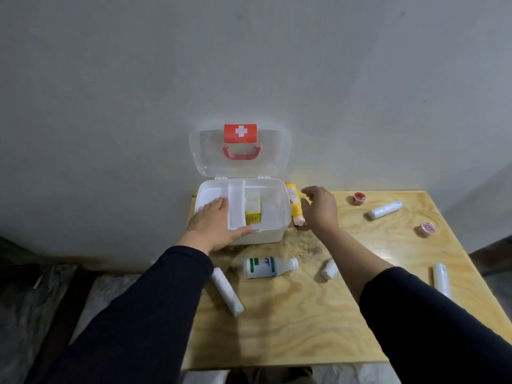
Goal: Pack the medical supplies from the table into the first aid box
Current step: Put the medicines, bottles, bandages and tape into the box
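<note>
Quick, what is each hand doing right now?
Left hand: open, flat on the first aid box tray, holding nothing.
Right hand: open, empty, by the yellow bottle.

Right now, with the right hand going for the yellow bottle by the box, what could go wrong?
The yellow bottle lies tight against the first aid box, so the right hand may fumble it. The left hand rests on the inner tray, which might tip. The roll near the table edge could get knocked off.
</note>
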